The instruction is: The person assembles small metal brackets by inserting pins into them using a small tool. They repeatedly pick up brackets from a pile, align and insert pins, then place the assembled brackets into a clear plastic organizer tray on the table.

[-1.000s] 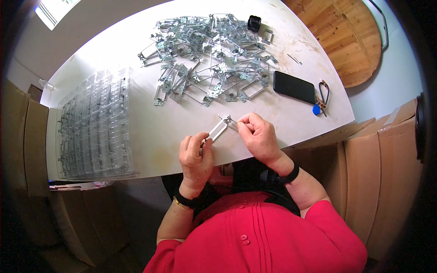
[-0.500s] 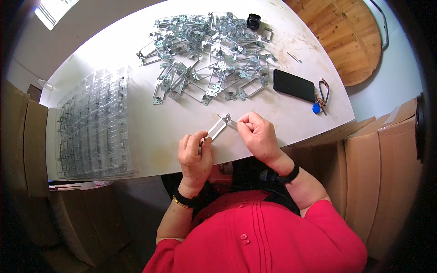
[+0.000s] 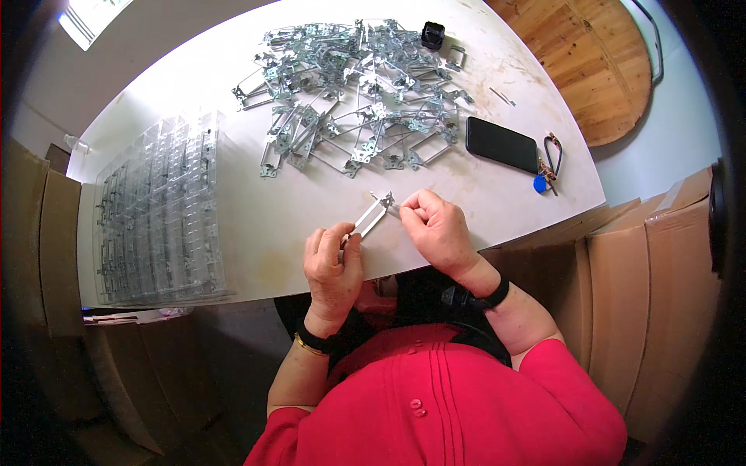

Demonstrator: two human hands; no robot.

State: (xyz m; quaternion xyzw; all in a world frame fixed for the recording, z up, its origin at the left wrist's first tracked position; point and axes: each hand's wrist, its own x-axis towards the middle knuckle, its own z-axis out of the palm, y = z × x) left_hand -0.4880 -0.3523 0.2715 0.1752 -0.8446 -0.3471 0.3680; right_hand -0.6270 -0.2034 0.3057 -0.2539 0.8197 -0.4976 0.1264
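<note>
My left hand point(image 3: 332, 268) pinches the near end of a narrow metal bracket point(image 3: 375, 220), which has two long parallel arms and a small jointed plate at its far end. The bracket points away from me, tilted to the right, over the white table's front part. Close to that jointed end is my right hand point(image 3: 437, 229), with thumb and forefinger pressed together on a thin metal piece point(image 3: 395, 210). Whether this piece is joined to the bracket I cannot tell. Beyond my hands lies a big pile of similar metal brackets point(image 3: 353, 101).
Clear plastic trays point(image 3: 159, 217) holding metal parts are stacked at the left. A black phone point(image 3: 502, 145) and a cord with a blue tag point(image 3: 541, 183) lie at the right. A small black box point(image 3: 433, 36) stands behind. Cardboard boxes point(image 3: 660, 287) flank the table point(image 3: 272, 264).
My right hand has shifted slightly left, closer to the bracket's jointed end. My left hand and the bracket have hardly moved.
</note>
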